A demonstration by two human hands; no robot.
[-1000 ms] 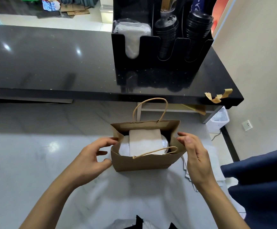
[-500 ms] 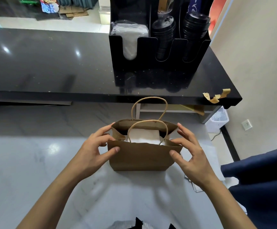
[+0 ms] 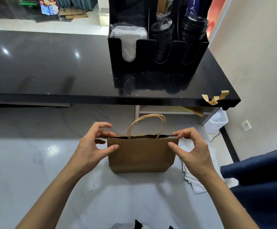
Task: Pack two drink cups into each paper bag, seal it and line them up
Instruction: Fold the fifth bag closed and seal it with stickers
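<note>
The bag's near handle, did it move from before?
Yes. The near handle lay drooped over the front of the paper bag; now it stands upright beside the far one, nearer the black counter, with the bag's mouth nearly closed.

One brown paper bag (image 3: 142, 154) with two looped handles, and two stacks of black lids (image 3: 177, 38) behind it.

arms: bare, sleeveless to frame edge | wrists: no watch, no rings
</note>
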